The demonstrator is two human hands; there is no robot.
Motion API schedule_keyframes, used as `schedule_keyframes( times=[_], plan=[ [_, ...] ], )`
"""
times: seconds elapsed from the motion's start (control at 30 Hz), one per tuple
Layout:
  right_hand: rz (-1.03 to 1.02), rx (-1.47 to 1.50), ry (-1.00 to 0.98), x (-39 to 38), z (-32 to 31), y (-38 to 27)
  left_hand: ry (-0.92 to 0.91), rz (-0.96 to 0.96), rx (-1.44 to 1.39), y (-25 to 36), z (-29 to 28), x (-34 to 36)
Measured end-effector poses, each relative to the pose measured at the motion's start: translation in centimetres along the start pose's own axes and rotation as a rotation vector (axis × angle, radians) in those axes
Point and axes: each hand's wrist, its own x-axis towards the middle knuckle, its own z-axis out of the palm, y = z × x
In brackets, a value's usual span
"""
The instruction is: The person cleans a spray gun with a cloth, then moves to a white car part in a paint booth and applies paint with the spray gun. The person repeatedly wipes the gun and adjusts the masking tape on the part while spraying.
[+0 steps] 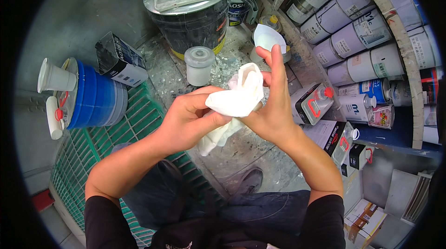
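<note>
My left hand (pixel 188 121) grips a crumpled white cloth or paper wipe (pixel 237 93), its thumb pressed along the lower part. My right hand (pixel 274 109) holds the same wipe from the right, with a couple of fingers raised upright and apart. Part of the wipe hangs below my hands. Just beyond them stand a small translucent lidded cup (pixel 199 68) and, to the right, a container with a white paper cone (pixel 268 37) on top, partly behind my fingers.
A large dark pail (pixel 186 28) stands ahead. At left are a blue bucket (pixel 93 95), a boxy tin (pixel 121 58) and a green grate (pixel 79 170). At right, shelves (pixel 416 123) hold several paint cans (pixel 353 30), with jerrycans (pixel 309 102) below. My shoe (pixel 248 179) rests on the spattered floor (pixel 237 156).
</note>
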Motion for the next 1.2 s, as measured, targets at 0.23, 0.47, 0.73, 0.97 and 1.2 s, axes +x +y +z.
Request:
schedule_keyframes(
  times=[0.23,0.47,0.73,0.97,1.2],
  plan=[
    [0.576,0.828,0.027,-1.1,2.3,-0.5,0.167,-0.061,-0.249,0.8,1.5,-0.1],
    [0.385,0.438,-0.116,0.7,0.2,-0.9,0.222,-0.190,-0.200,0.6,1.0,-0.2],
    [-0.224,-0.337,0.076,0.6,-0.6,-0.3,0.160,-0.302,-0.091,1.3,0.5,1.0],
    [0.300,0.316,0.089,-0.3,1.7,0.5,0.314,-0.174,-0.439,-0.8,1.1,0.6],
    [0.096,0.079,-0.052,-0.1,1.5,-0.3,0.183,-0.193,-0.159,-0.7,0.5,0.8]
  ],
)
